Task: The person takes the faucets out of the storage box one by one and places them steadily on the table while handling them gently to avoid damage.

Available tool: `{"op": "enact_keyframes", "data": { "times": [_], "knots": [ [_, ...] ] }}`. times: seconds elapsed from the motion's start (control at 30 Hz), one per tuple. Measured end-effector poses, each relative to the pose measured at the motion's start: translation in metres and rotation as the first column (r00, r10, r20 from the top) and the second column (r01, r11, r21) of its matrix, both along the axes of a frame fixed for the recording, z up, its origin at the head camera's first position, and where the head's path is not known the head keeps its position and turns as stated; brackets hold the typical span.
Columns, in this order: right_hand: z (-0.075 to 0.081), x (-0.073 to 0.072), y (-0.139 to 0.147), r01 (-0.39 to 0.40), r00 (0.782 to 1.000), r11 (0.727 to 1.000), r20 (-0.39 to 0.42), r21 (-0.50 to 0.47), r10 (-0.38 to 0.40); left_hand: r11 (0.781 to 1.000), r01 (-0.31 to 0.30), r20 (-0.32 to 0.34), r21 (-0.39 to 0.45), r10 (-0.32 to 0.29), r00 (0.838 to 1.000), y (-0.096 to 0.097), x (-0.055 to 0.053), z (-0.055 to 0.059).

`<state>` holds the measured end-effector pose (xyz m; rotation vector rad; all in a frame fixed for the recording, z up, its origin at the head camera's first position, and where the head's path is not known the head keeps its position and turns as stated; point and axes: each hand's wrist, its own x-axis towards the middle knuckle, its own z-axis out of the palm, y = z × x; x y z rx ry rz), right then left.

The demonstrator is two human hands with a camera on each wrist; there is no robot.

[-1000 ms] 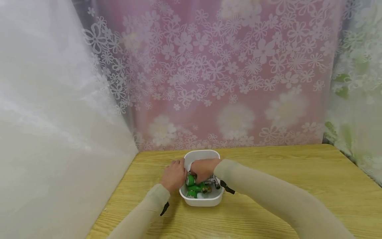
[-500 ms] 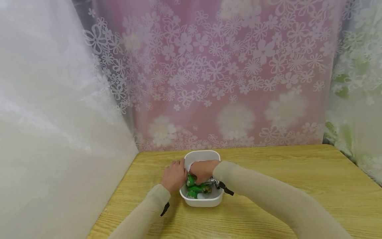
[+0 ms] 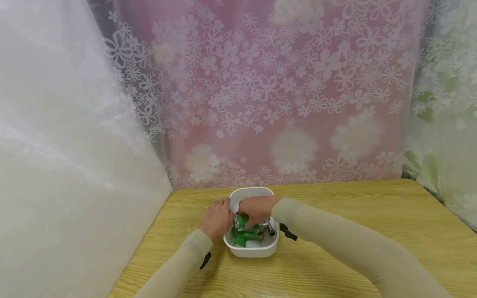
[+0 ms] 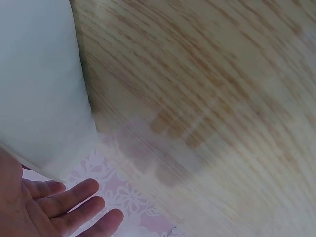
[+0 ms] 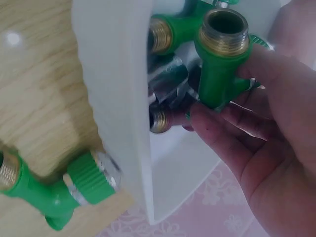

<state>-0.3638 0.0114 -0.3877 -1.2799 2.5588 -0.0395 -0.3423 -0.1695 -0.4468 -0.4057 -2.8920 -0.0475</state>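
A white plastic bin point(image 3: 250, 251) stands on the wooden table. It holds several green valves with brass threaded ends, one being the lower green valve point(image 3: 246, 235), and chrome fittings point(image 3: 269, 227). My right hand point(image 3: 257, 210) reaches inside, its thumb and fingers pinching a green valve point(image 5: 217, 74) whose threaded mouth faces the wrist camera. My left hand point(image 3: 217, 218) rests at the bin's left rim, fingers fairly straight and pointing away from me. In the left wrist view these fingers point(image 4: 79, 205) extend past the bin wall; the thumb is hidden.
Another green valve point(image 5: 59, 190) lies on the table outside the bin in the right wrist view; my right forearm hides that spot from the head camera. The wooden table point(image 3: 354, 207) meets a pink floral curtain point(image 3: 283, 103) behind and a white sheet point(image 3: 74, 165) on the left.
My right hand has lifted slightly and shifted right, and the green valve in it has come up and turned a little. My left hand stays at the rim.
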Motion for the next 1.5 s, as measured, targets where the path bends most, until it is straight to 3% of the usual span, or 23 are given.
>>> {"op": "enact_keyframes", "data": {
  "times": [0.23, 0.67, 1.1, 1.33, 1.5],
  "knots": [
    [0.009, -0.002, 0.015, -0.006, 0.999, 1.000, -0.048, 0.004, 0.006, 1.000, -0.013, 0.007, 0.024, 0.013, 1.000, 0.001, 0.002, 0.002],
    [0.032, 0.006, 0.056, 0.082, 0.995, 0.996, -0.049, -0.024, -0.083, 0.999, -0.009, -0.010, 0.037, 0.009, 1.000, 0.002, 0.000, -0.001],
    [0.030, 0.002, 0.103, 0.142, 0.989, 0.987, -0.033, -0.072, -0.145, 0.999, -0.018, 0.006, 0.034, 0.018, 1.000, 0.002, 0.000, -0.001],
    [0.020, -0.003, 0.126, 0.138, 0.986, 0.985, -0.080, -0.101, -0.146, 0.999, -0.022, 0.016, 0.033, 0.022, 1.000, 0.001, -0.001, -0.002],
    [0.011, -0.009, 0.143, 0.176, 0.979, 0.978, -0.084, -0.112, -0.186, 0.999, -0.018, 0.015, 0.035, 0.017, 1.000, 0.001, -0.002, -0.003]
  ]
}}
